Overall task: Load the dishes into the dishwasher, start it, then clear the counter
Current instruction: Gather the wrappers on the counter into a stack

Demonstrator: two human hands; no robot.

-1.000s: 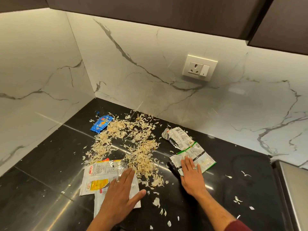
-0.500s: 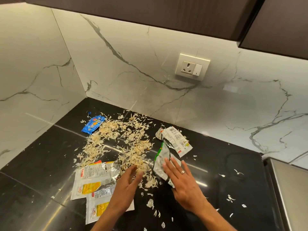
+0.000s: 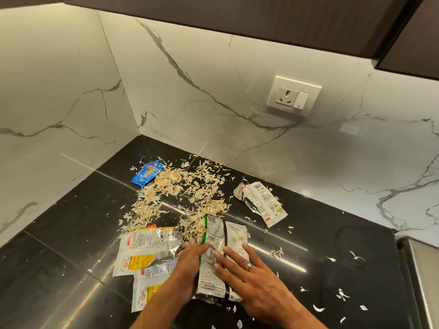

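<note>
A black counter (image 3: 71,233) in a marble corner is strewn with a pile of pale dry peels (image 3: 180,186). A green-edged printed wrapper (image 3: 215,233) lies in front of the pile. My left hand (image 3: 187,264) grips its left edge, thumb on top. My right hand (image 3: 251,281) lies flat on its right side with straight fingers pressing down. Torn white-and-yellow wrappers (image 3: 142,252) lie just left of my left hand. A blue packet (image 3: 147,173) sits at the pile's far left, and a crumpled silver-white wrapper (image 3: 261,200) lies to the right.
Loose peel flakes (image 3: 342,295) dot the counter to the right. A steel appliance edge (image 3: 425,269) borders the counter at far right. A wall socket (image 3: 293,97) sits on the marble backsplash under dark upper cabinets.
My right hand slid the green-edged wrapper left to the front of the peel pile. My left hand left the white-and-yellow wrappers and took hold of that wrapper's left edge.
</note>
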